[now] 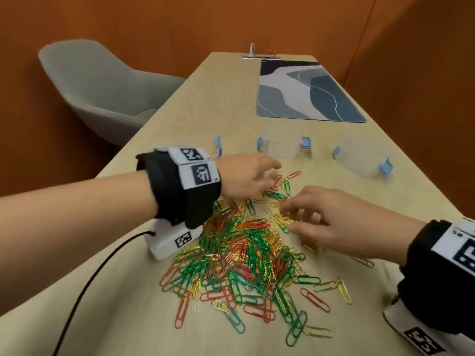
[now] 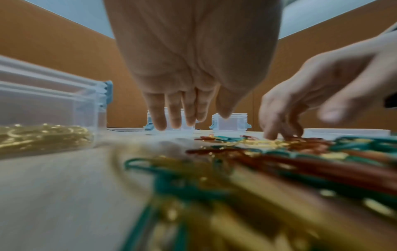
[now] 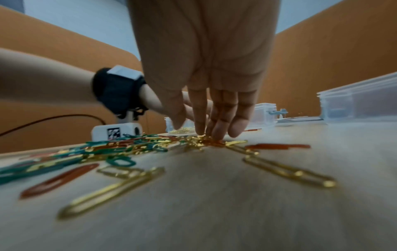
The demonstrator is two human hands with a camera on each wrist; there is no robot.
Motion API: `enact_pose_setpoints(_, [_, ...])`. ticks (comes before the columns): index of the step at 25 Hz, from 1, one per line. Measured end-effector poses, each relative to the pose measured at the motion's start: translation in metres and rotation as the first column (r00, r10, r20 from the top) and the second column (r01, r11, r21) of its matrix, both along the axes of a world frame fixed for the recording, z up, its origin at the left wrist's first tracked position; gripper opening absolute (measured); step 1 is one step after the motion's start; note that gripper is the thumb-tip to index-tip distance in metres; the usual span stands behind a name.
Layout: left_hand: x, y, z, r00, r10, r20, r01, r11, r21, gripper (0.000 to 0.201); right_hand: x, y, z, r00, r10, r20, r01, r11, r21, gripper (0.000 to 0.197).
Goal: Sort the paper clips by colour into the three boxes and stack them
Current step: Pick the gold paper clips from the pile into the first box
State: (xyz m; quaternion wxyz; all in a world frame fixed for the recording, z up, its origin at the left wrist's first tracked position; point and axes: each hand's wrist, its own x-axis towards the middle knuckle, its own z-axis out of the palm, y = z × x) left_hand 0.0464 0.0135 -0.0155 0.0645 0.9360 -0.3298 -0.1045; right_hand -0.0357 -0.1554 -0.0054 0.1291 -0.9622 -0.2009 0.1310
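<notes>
A heap of red, green and gold paper clips (image 1: 244,253) lies on the wooden table. Three clear boxes with blue latches stand beyond it: the left box (image 1: 218,146), mostly hidden by my left wrist, the middle box (image 1: 281,146) and the right box (image 1: 359,160). In the left wrist view the left box (image 2: 53,105) holds gold clips. My left hand (image 1: 252,178) hovers over the heap's far edge, fingers (image 2: 159,118) straight and holding nothing. My right hand (image 1: 308,217) has its fingertips (image 3: 217,132) down on a cluster of gold clips (image 3: 197,141), thumb apart.
A patterned blue-grey mat (image 1: 303,91) lies at the far right of the table and a grey chair (image 1: 102,86) stands to the left. A white tagged device (image 1: 169,240) with a black cable sits under my left wrist. Loose clips (image 1: 316,299) are scattered near the front.
</notes>
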Motion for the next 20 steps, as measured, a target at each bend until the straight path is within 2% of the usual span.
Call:
enact_pose_setpoints(2, [0.006, -0.007, -0.002, 0.994, -0.059, -0.092, 0.06, 0.998, 0.015, 0.045, -0.006, 0.0, 0.0, 1.0, 0.028, -0.004, -0.028, 0.999, 0.022, 0.059])
enact_pose_setpoints(4, [0.001, -0.004, -0.004, 0.986, -0.1, -0.135, 0.095, 0.995, -0.04, 0.038, -0.009, -0.003, 0.001, 0.999, 0.033, -0.015, -0.033, 0.999, 0.012, 0.078])
enact_pose_setpoints(6, [-0.012, 0.006, -0.003, 0.989, -0.101, -0.106, 0.09, 0.99, -0.104, 0.029, -0.011, -0.005, 0.001, 0.997, 0.066, -0.038, -0.066, 0.998, -0.002, 0.082])
enact_pose_setpoints(9, [-0.032, 0.032, 0.0, 0.994, -0.11, -0.001, 0.107, 0.971, -0.216, 0.024, -0.011, -0.003, -0.002, 0.992, 0.122, -0.034, -0.121, 0.992, 0.027, 0.061])
enact_pose_setpoints(11, [-0.046, 0.044, 0.002, 0.987, -0.161, -0.011, 0.152, 0.95, -0.273, 0.04, -0.01, 0.0, -0.003, 0.993, 0.113, -0.029, -0.111, 0.991, 0.08, 0.039])
enact_pose_setpoints(14, [-0.059, 0.042, 0.001, 0.964, -0.257, -0.063, 0.24, 0.95, -0.201, 0.048, -0.009, 0.0, -0.004, 0.997, 0.076, -0.014, -0.074, 0.992, 0.107, 0.016])
enact_pose_setpoints(16, [-0.059, 0.039, -0.002, 0.956, -0.291, -0.047, 0.279, 0.945, -0.173, 0.038, -0.009, -0.001, -0.005, 0.999, 0.045, 0.003, -0.045, 0.993, 0.105, 0.008])
enact_pose_setpoints(18, [-0.056, 0.043, -0.005, 0.958, -0.285, -0.013, 0.276, 0.939, -0.206, 0.024, -0.008, -0.003, -0.005, 1.0, -0.002, 0.03, -0.003, 0.991, 0.136, 0.006])
enact_pose_setpoints(20, [-0.055, 0.049, -0.006, 0.968, -0.251, 0.008, 0.245, 0.937, -0.251, 0.023, -0.007, -0.005, -0.004, 0.996, -0.05, 0.07, 0.037, 0.985, 0.166, 0.006])
